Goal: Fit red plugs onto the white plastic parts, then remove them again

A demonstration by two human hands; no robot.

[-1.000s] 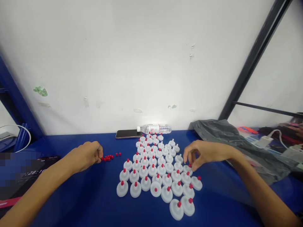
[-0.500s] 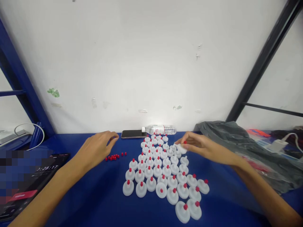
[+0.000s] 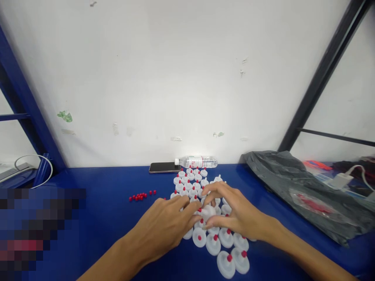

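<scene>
While a pale wall [image 3: 164, 78] fills the background, a blue tabletop [image 3: 96, 218] runs along its foot. On the right side lies a grey plastic bag [image 3: 269, 168], flattened and creased, with a clear packet [image 3: 315, 205] of red bits on it.

Both hands meet over the near half of the tabletop. The right hand [image 3: 244, 214] has its fingers curled and thumb extended, pinching a white disc by its body. The left hand [image 3: 164, 222] comes in from the other side, its index finger and thumb drawn together on a red cap; how firmly they press cannot be told.

Against the wall, a clear bottle [image 3: 197, 161] lies on its side, white lid to the left, next to a dark phone [image 3: 164, 167].

The held disc [image 3: 208, 212] sits between the two hands, at the right hand's fingertips, its nozzle pointing left and its axis running roughly crosswise. Other white discs [image 3: 213, 244] crowd beneath and around, most with nozzles up and red-tipped.

Smallest are the loose red caps [image 3: 139, 196], scattered left of the discs, beyond the left hand, and the red cap [image 3: 199, 210] at its fingertips.
</scene>
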